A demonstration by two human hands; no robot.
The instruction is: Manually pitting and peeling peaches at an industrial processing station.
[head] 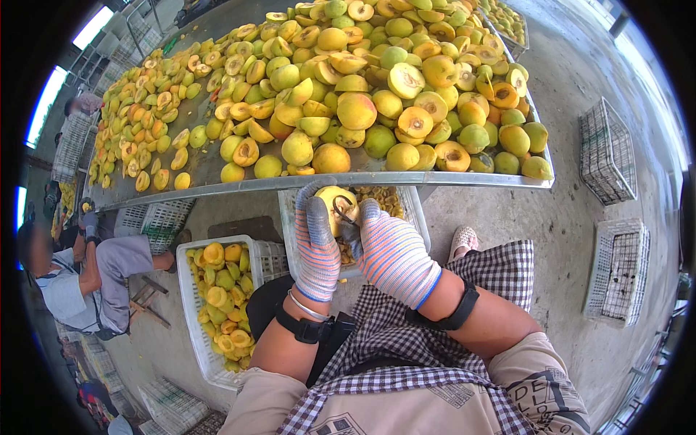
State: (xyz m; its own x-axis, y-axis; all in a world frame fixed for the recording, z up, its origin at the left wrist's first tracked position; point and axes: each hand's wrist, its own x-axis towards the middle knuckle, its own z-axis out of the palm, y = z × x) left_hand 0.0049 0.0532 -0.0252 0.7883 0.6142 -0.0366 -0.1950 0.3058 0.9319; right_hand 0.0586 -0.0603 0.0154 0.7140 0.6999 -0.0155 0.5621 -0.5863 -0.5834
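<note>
My left hand, in a striped knit glove with grey fingers, holds a yellow peach half, cut face towards my right hand. Gloved the same way, my right hand grips a small tool with a dark curved loop blade, which lies against the middle of the cut face. Its handle is mostly hidden by the fingers. Both hands are just below the metal rim of a table heaped with halved yellow-green peaches. Under the hands stands a white plastic crate with brown pits and scraps.
A white crate of peach halves stands on the floor at my left. Beyond it, a seated person works with gloved hands at the table. Empty crates lie on the concrete floor at the right. A wooden stool is at the left.
</note>
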